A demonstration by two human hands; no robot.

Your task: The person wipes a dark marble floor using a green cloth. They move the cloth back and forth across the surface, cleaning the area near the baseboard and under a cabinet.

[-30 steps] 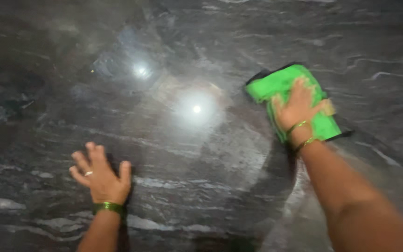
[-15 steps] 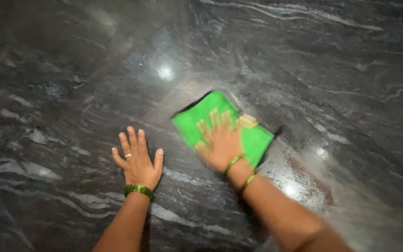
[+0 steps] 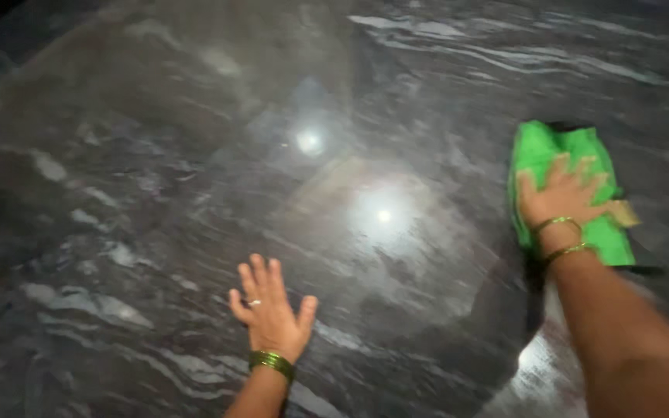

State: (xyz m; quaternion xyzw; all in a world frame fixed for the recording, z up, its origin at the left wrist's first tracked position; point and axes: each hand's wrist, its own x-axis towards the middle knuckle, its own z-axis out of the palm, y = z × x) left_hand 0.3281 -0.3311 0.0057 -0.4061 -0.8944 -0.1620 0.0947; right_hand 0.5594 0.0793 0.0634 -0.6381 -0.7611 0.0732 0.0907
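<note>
A: Head view: right hand (image 3: 563,197) flat, pressing green cloth (image 3: 574,193) beneath its palm; wiping step.
B: Left hand (image 3: 272,310) splayed wide, bracing on dark stone surface (image 3: 156,155). Next stroke likely needs steady pressure.

No packages, labels, signs or screens show here. The view holds only a dark, veined stone surface (image 3: 195,155) with lamp glare on it.
</note>
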